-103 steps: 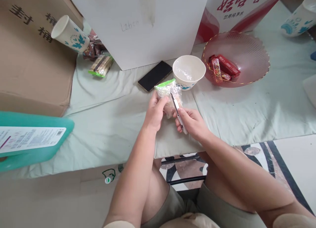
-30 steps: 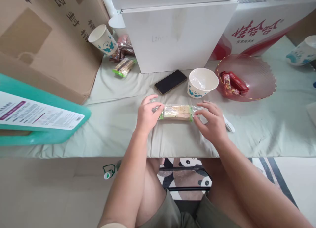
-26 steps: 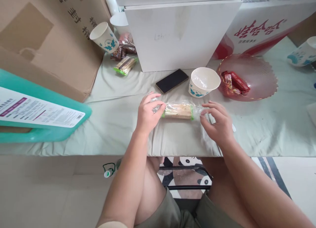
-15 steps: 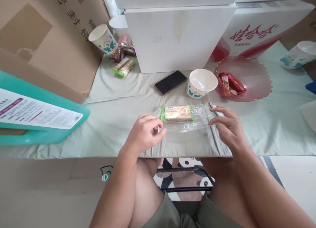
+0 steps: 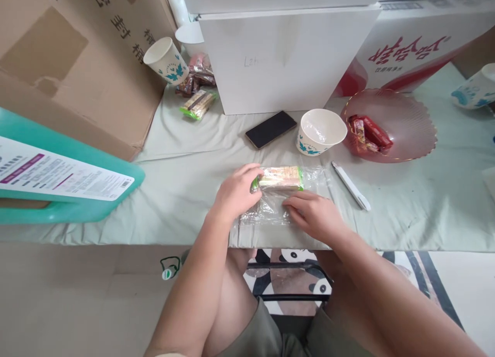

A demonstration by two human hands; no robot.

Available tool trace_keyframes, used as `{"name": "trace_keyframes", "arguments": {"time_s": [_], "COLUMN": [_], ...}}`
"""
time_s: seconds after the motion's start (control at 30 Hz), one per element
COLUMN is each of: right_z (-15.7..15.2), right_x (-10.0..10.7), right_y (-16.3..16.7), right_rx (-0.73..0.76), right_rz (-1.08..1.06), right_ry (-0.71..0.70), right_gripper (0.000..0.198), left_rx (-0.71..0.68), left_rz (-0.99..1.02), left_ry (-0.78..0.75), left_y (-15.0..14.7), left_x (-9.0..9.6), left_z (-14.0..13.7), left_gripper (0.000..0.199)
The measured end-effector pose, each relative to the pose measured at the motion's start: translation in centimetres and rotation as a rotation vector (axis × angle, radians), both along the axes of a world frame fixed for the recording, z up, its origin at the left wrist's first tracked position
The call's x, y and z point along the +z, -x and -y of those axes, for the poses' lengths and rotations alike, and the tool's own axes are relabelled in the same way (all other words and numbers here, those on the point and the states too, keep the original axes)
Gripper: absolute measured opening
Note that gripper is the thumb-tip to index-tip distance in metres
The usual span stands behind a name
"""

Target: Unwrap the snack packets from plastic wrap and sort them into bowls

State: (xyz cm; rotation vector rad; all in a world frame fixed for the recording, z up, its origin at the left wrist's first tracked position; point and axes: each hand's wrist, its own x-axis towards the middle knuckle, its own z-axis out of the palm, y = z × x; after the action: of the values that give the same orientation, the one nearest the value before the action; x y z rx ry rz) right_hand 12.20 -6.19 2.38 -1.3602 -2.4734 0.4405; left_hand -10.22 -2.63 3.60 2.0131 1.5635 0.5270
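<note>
A biscuit packet (image 5: 281,177) with green ends lies flat on a clear plastic bag (image 5: 266,207), close to the table's front edge. My left hand (image 5: 240,188) is curled round the packet's left end, its thumb and fingers closed on it. Just below and right of the packet, my right hand (image 5: 312,213) has its fingers pressed together at the film of the bag. A white utility knife (image 5: 350,186) rests diagonally on the cloth, right of the bag and apart from both hands.
Behind the bag are a black phone (image 5: 270,130), a paper cup (image 5: 320,132) with clear film inside and a pink bowl (image 5: 410,133) holding red-wrapped snacks. A green jug (image 5: 127,179) stands left. White boxes (image 5: 288,63) and a cardboard box (image 5: 96,89) line the back.
My right hand has moved left from beside the utility knife to the bag's front part, uncovering the knife. My left hand has moved up and right onto the packet's left end.
</note>
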Motion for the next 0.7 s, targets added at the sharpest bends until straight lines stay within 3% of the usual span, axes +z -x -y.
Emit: {"name": "trace_keyframes", "arguments": {"time_s": [0.13,0.27,0.37,0.5,0.63,0.7], "right_z": [0.5,-0.2,-0.7,-0.9,-2.0,-3.1], "right_x": [-0.5,0.1,0.0,-0.6,0.1,1.1], "right_y": [-1.2,-1.4,-0.9,-0.2,0.7,1.1], "right_rx": [-0.076,-0.175,-0.106,0.023,0.091,0.163], "right_rz": [0.056,-0.036,-0.085,-0.008,0.132,0.216], "right_ry": [-0.032,-0.161,-0.246,-0.199,-0.160,-0.140], "right_gripper": [0.024,0.025,0.027,0.042,0.065,0.067], "left_rx": [-0.023,-0.027,0.106,0.330,0.327,0.317], "left_rz": [0.152,0.287,0.412,0.601,0.627,0.570], "left_ry": [0.003,0.112,0.209,0.222,0.211,0.156], "left_y": [0.3,0.4,0.0,-0.9,-1.5,-1.6], "left_x": [0.1,0.2,0.0,-0.5,-1.0,-1.2], "left_z": [0.1,0.1,-0.1,-0.7,-1.2,-1.5], "left_gripper": [0.035,0.038,0.029,0.026,0.023,0.023]}}
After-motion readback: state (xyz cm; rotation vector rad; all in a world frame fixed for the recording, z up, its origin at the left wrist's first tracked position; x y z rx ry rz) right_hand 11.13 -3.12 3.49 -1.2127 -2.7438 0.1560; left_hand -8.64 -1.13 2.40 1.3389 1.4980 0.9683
